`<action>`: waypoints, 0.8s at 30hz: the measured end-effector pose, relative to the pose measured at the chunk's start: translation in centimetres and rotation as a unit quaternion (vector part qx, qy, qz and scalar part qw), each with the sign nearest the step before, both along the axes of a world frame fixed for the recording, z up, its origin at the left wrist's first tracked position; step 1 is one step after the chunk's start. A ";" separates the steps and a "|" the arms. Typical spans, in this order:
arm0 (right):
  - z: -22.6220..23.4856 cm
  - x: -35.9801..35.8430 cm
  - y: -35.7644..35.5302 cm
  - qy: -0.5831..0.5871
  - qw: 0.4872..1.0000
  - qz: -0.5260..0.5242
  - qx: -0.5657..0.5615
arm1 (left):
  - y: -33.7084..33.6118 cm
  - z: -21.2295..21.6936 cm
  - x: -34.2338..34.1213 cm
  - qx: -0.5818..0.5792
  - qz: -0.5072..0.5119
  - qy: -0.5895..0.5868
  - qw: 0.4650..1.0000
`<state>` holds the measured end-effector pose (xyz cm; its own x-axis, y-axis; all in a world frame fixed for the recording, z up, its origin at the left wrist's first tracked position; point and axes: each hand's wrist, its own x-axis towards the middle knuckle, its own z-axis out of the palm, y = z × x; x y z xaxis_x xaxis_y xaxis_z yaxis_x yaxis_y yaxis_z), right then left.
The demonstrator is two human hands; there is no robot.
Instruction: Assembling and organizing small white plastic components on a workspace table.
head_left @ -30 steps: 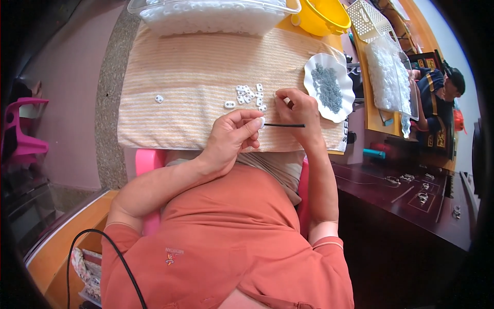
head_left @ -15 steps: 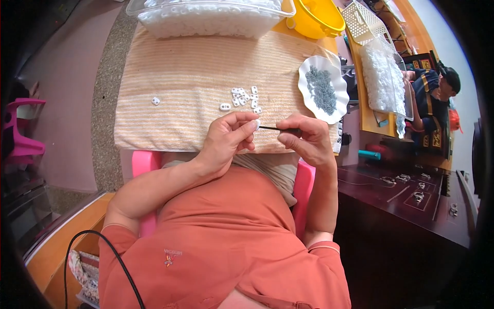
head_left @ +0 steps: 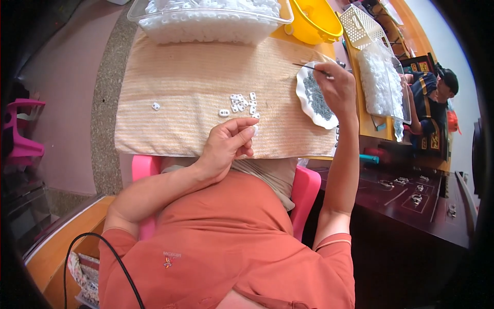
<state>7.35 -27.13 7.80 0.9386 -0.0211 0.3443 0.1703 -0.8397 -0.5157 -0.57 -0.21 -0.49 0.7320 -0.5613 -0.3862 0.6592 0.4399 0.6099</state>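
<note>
While the left hand [head_left: 231, 140] pinches a white piece [head_left: 256, 131], the right hand [head_left: 334, 85] grips a dark rod [head_left: 304, 66] over a scalloped white dish [head_left: 303, 102].

Two clear tubs [head_left: 206, 32] [head_left: 406, 105], one far and one right, were counted, with one yellow bucket [head_left: 313, 26], one perforated basket [head_left: 360, 27], one scalloped dish [head_left: 302, 99] and one dark tool [head_left: 305, 66]. Roughly a dozen white pieces [head_left: 241, 105] were clustered; one further piece [head_left: 156, 106] was isolated left.
</note>
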 end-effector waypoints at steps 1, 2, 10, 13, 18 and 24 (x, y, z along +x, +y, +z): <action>0.1 0.8 -0.1 -0.010 1.000 0.000 -0.018 | 0.0 0.1 0.0 0.000 0.001 -0.001 1.000; -0.1 1.7 -0.3 -0.010 1.000 0.001 -0.017 | -0.2 0.3 0.0 0.000 0.008 0.003 1.000; -2.9 7.2 -3.9 -0.018 0.996 -0.049 -0.076 | 0.1 0.0 0.1 -0.010 -0.012 -0.012 1.000; -3.8 8.0 -4.7 -0.006 0.996 -0.060 -0.058 | 0.1 0.1 0.1 -0.010 -0.019 -0.010 1.000; -4.4 7.4 -4.9 0.013 0.988 -0.101 -0.118 | 0.0 0.3 0.3 -0.002 -0.023 -0.014 1.000; -2.5 1.0 2.2 0.012 0.997 0.076 -0.022 | -0.1 0.3 0.3 -0.007 -0.001 0.002 1.000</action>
